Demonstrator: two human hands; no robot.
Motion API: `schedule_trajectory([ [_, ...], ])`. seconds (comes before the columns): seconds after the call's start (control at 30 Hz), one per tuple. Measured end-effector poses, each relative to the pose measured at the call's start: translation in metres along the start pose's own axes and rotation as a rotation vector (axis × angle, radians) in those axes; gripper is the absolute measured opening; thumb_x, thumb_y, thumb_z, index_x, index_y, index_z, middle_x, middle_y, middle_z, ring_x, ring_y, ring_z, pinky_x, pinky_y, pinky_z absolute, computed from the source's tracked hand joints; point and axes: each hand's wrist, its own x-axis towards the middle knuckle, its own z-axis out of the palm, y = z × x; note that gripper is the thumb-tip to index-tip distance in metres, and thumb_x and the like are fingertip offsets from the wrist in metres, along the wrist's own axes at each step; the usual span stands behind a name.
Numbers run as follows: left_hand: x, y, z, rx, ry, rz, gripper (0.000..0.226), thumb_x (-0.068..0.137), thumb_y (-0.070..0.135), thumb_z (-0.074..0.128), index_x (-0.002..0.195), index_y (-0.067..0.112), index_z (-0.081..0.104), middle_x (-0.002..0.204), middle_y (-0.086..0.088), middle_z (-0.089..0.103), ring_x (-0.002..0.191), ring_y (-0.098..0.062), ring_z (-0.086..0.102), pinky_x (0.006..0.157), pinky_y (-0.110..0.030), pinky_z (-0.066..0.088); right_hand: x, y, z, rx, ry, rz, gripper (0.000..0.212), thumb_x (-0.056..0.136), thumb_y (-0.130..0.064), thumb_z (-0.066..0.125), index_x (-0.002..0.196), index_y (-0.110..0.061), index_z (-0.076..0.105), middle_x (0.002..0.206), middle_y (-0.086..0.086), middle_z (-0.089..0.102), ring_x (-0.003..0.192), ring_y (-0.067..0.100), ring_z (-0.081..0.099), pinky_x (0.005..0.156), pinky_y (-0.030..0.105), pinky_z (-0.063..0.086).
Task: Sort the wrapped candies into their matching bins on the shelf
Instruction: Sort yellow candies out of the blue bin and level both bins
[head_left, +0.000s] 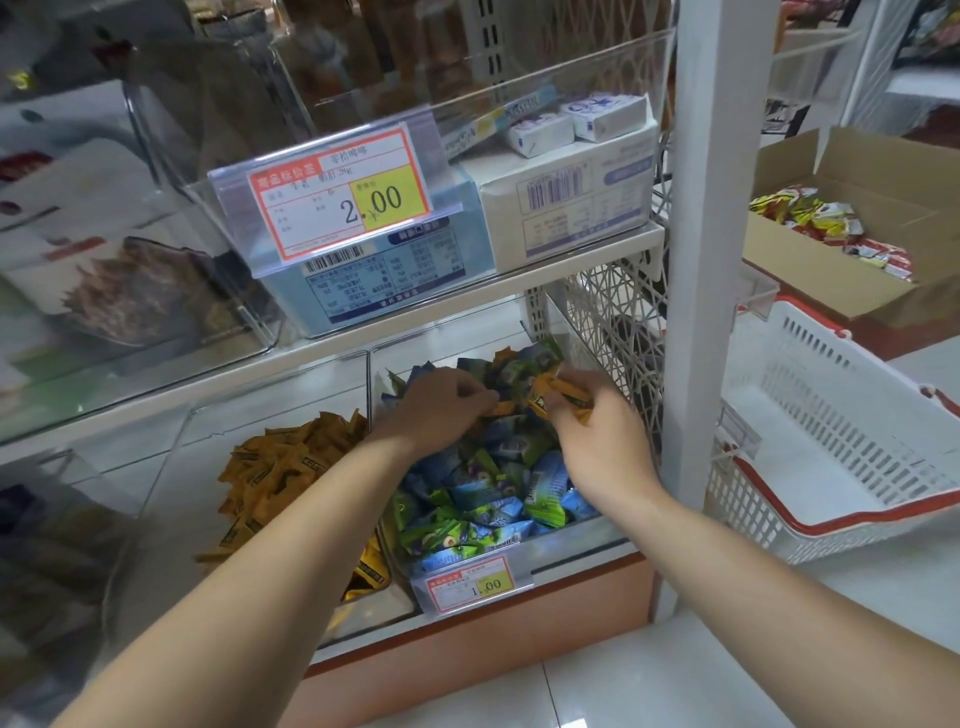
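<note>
Orange wrapped candies (563, 397) are pinched in the right hand (602, 447) over the clear bin (571, 540) of blue and green candies (483, 488). The left hand (436, 405) curls into that pile, its grip hidden. The neighbouring bin (171, 467) leftward holds orange sachets (280, 467), and a white basket (831, 415) sits beyond the shelf post (696, 260).

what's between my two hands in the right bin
Orange candies, held in the fingers of the right hand, fill the gap toward the left hand, above the heap of blue and green candies. The head view shows it.
</note>
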Motion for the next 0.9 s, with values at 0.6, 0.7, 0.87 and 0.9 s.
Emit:
schedule_trajectory([
  [0.6,0.004,0.008,0.010,0.049,-0.142,0.049,0.026,0.087,0.054,0.066,0.108,0.040,0.066,0.100,0.019,0.060,0.093,-0.003,0.056,0.076,-0.021,0.042,-0.004,-0.002,-0.006,-0.045,-0.059,0.001,0.035,0.098,-0.035,0.060,0.131,-0.025,0.059,0.107,-0.012,0.058,0.098,0.007,0.051,0.079,0.019,0.036],
  [0.7,0.001,0.008,0.006,-0.021,-0.039,0.088,0.017,0.087,0.049,0.068,0.100,0.038,0.067,0.095,0.021,0.061,0.092,-0.002,0.057,0.076,-0.022,0.043,-0.005,-0.004,-0.005,-0.065,-0.038,-0.010,0.034,0.098,-0.036,0.060,0.130,-0.024,0.060,0.103,-0.014,0.059,0.090,0.004,0.051,0.069,0.010,0.035],
  [0.87,-0.014,0.017,-0.009,-0.136,0.173,0.100,0.020,0.095,0.038,0.061,0.110,0.027,0.068,0.105,0.009,0.067,0.098,-0.012,0.062,0.087,-0.032,0.048,-0.009,-0.015,0.000,-0.049,-0.007,-0.026,0.028,0.098,-0.038,0.060,0.124,-0.028,0.061,0.092,-0.024,0.055,0.078,-0.014,0.047,0.065,-0.003,0.035],
  [0.9,-0.020,0.020,-0.014,-0.199,0.232,0.097,0.018,0.095,0.036,0.061,0.110,0.029,0.068,0.107,0.010,0.066,0.099,-0.014,0.062,0.090,-0.035,0.051,-0.011,-0.019,0.002,-0.026,0.001,-0.021,0.027,0.098,-0.039,0.060,0.122,-0.029,0.061,0.093,-0.025,0.056,0.079,-0.014,0.048,0.065,-0.004,0.035],
])
